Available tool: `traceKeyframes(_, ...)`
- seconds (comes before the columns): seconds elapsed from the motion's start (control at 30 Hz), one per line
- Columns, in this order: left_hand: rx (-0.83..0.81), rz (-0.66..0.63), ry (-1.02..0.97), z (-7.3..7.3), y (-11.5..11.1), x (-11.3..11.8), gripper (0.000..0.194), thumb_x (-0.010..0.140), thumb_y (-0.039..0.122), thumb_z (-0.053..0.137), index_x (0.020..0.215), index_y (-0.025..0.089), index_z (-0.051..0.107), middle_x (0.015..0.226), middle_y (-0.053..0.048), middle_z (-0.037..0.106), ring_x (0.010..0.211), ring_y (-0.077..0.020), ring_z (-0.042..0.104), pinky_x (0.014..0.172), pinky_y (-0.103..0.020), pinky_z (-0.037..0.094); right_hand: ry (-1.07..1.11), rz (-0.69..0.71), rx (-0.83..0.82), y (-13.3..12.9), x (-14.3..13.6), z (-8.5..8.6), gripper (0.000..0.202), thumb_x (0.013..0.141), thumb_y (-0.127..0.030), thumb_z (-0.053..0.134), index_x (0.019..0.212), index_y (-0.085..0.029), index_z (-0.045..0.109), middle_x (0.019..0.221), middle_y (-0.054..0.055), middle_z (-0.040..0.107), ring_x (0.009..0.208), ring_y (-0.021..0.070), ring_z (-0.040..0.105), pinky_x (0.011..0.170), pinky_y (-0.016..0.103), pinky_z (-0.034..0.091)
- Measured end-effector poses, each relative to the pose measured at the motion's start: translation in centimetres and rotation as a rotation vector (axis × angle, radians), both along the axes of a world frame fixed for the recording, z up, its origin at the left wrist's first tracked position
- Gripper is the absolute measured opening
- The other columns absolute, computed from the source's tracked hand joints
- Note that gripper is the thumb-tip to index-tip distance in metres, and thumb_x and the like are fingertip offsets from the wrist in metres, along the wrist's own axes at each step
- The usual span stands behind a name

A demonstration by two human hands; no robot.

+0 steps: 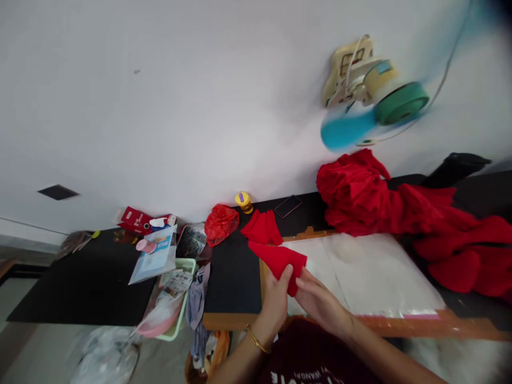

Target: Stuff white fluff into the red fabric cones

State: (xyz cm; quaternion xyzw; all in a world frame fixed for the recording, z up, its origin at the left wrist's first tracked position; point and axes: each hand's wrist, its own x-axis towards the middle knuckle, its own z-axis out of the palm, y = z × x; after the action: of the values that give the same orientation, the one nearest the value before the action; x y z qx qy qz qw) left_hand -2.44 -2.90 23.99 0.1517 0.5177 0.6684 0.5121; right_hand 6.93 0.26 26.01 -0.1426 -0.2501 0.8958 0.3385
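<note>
My left hand (278,292) grips a folded, tapering piece of red cloth (280,258), with the thumb on top and the narrow end pointing away to the upper left. At the cloth's right edge, my right hand (320,301) is closed on it, its fingers partly hidden behind the fabric. Just beyond the held piece, more flat red cloth pieces (262,228) lie on the black table. Beneath my hands is a white padded sheet (372,266) edged with brown tape.
A big heap of red cloth (360,197) spreads along the right. Above it, a wall fan (400,104) spins. A phone (288,206), a yellow-lidded jar (244,202) and a red plastic bag (222,224) sit by the wall. Leftward hangs a green basket (186,298).
</note>
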Motion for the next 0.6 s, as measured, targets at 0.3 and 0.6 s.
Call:
traceKeyframes(0.3, -0.05, 0.143, -0.384, 1.2, 1.9, -2.5, 0.04, 0.079, 0.047, 0.07, 0.103, 0.014, 0.071, 0.103, -0.012, 0.075, 0.099, -0.0264, 0.07, 0.099, -0.039, 0.049, -0.421, -0.005, 0.341, 1.3, 2.4, -0.6, 0.051, 0.084, -0.042, 0.071, 0.133, -0.034, 0.058, 0.145, 0.005, 0.054, 0.122, 0.0262, 0.057, 0.114, 0.051, 0.034)
traceKeyframes(0.6, -0.054, 0.11, -0.464, 1.2, 2.1, -3.2, 0.04, 0.079, 0.043, 0.072, 0.106, 0.014, 0.071, 0.101, -0.011, 0.076, 0.091, -0.0222, 0.071, 0.09, -0.034, 0.053, -0.535, -0.113, 0.421, 1.2, 2.1, -0.4, 0.041, 0.089, -0.046, 0.062, 0.125, -0.028, 0.064, 0.121, 0.007, 0.069, 0.11, 0.0254, 0.065, 0.102, 0.045, 0.048)
